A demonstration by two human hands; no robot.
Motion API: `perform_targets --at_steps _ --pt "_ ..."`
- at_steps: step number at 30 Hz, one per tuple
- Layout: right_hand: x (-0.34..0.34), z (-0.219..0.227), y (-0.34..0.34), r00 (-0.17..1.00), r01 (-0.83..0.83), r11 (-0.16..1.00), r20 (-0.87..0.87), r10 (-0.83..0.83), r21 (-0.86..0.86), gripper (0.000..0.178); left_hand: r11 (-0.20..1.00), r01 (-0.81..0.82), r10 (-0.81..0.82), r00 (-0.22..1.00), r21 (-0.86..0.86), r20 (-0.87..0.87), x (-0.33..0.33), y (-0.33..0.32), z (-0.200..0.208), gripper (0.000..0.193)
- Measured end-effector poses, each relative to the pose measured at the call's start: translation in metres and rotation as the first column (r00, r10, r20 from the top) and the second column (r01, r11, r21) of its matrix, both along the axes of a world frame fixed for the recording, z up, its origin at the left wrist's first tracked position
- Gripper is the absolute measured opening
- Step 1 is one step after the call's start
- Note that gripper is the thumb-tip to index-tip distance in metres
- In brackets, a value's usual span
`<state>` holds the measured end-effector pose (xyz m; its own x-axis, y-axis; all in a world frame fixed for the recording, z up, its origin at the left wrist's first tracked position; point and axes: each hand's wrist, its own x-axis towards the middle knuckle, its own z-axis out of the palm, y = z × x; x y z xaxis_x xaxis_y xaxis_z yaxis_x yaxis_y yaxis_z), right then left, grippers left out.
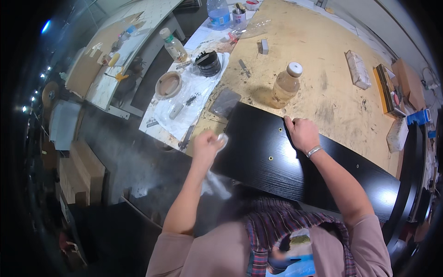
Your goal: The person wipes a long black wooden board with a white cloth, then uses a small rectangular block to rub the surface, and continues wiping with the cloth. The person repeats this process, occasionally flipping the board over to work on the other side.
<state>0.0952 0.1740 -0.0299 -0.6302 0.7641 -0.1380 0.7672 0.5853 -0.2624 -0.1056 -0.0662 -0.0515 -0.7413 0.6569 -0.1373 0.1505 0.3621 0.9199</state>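
Note:
A long black board (251, 152) with a wood-grain surface and small brass-coloured hole inserts lies slantwise in front of me. Its near edge reaches past the table. My left hand (206, 147) is closed round a crumpled white cloth (223, 140) at the board's left end. Whether the cloth touches the end edge I cannot tell. At the far long edge, my right hand (303, 134) grips the board, its thumb along the top and its other fingers partly hidden. Beyond the board stands a bottle of yellowish liquid (286, 87) with a white cap. A dark grey flat block (224, 102) lies by the board's far left corner.
On a white plastic sheet (187, 111) at the left are a black-smeared can (207, 63), a round shallow dish (169, 85) and a putty knife (176, 111). A green-collared bottle (174, 46) stands behind. White blocks (358, 69) and an open box (388, 90) line the right side.

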Motion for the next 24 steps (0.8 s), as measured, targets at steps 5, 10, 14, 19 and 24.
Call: perform_targets --at_steps 5,10,14,19,24 --pt "0.003 -0.003 0.004 1.000 -0.016 1.000 -0.006 0.016 0.027 0.065 0.999 0.005 -0.011 0.991 -0.047 -0.133 0.014 -0.049 -0.004 0.027" --pt "0.005 -0.007 0.005 1.000 0.001 1.000 0.000 -0.001 0.024 0.064 0.996 0.064 -0.067 0.996 -0.059 -0.054 0.006 -0.027 0.011 0.026" --pt "0.005 -0.007 0.005 1.000 -0.003 1.000 -0.002 0.003 0.027 0.065 0.993 0.121 -0.121 0.992 -0.009 -0.031 -0.032 0.078 0.001 0.025" --pt "0.002 -0.006 0.006 0.999 -0.033 0.998 0.035 0.031 0.049 0.065 0.980 0.077 -0.109 0.979 -0.181 -0.175 -0.051 0.138 0.007 0.028" --pt "0.003 -0.004 0.004 0.999 -0.028 0.997 0.033 0.026 0.066 0.065 0.994 0.049 -0.030 0.983 0.099 -0.181 -0.019 0.053 -0.026 0.030"
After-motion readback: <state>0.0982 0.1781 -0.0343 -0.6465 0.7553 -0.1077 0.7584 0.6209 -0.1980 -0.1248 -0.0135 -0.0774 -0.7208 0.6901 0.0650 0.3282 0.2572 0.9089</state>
